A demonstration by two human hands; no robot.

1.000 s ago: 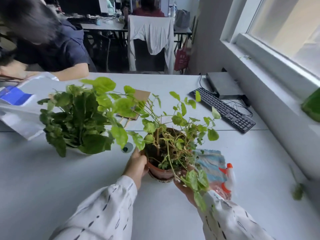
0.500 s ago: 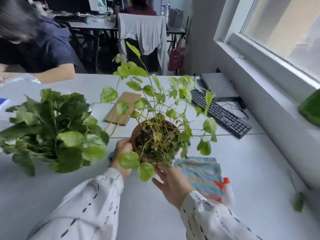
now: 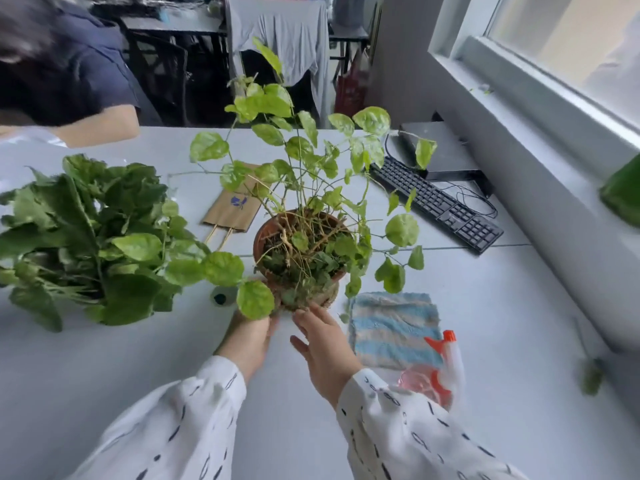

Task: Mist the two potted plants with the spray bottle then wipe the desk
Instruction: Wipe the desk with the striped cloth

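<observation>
I see the brown pot [image 3: 259,237], full of thin trailing stems [image 3: 304,202]. The right hand [image 3: 325,344] rests straight fingers on its near side; the left hand [image 3: 247,336] hides its fingers, grip unclear.

The worktop [image 3: 138,375] is smooth, matt and pale grey. At centre frame the pot [image 3: 263,233] looks like rough reddish-brown clay, though I cannot rule out plastic. Right of it the cloth [image 3: 391,327] is fluffy terry, striped blue and white. The spray bottle [image 3: 446,362] at lower right is clear glossy plastic with an orange-red plastic trigger. The paper bag [image 3: 232,209] above is matt brown kraft. The keyboard [image 3: 436,206] is matt black plastic. My sleeves [image 3: 173,427] are white woven cloth.
</observation>
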